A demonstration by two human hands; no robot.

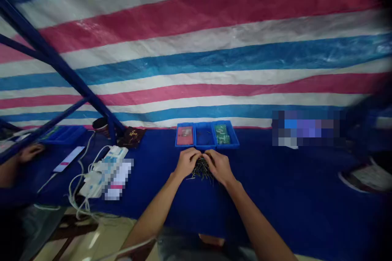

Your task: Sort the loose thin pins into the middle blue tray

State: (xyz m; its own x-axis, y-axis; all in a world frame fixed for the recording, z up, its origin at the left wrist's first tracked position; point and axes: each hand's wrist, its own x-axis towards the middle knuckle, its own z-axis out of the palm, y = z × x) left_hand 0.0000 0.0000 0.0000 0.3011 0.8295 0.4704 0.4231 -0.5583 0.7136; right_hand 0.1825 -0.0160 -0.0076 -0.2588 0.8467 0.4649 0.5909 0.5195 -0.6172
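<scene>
A heap of thin, dark, wire-like pieces lies on the blue table, between and just below my hands. My left hand is at the heap's left edge, its thumb and fingers pinched together. On the right side, my right hand has its fingers closed too, the fingertips almost meeting those of the left. Whatever the fingertips hold is too small to make out. Directly beyond the hands stands a blue tray with three compartments: a pink item at left, a few small dark pieces in the middle, green pieces at right.
To the left are a white power strip with cables, a phone, a dark patterned packet and a dark cup. Another person's hand rests at far left. Blue metal bars slant at upper left.
</scene>
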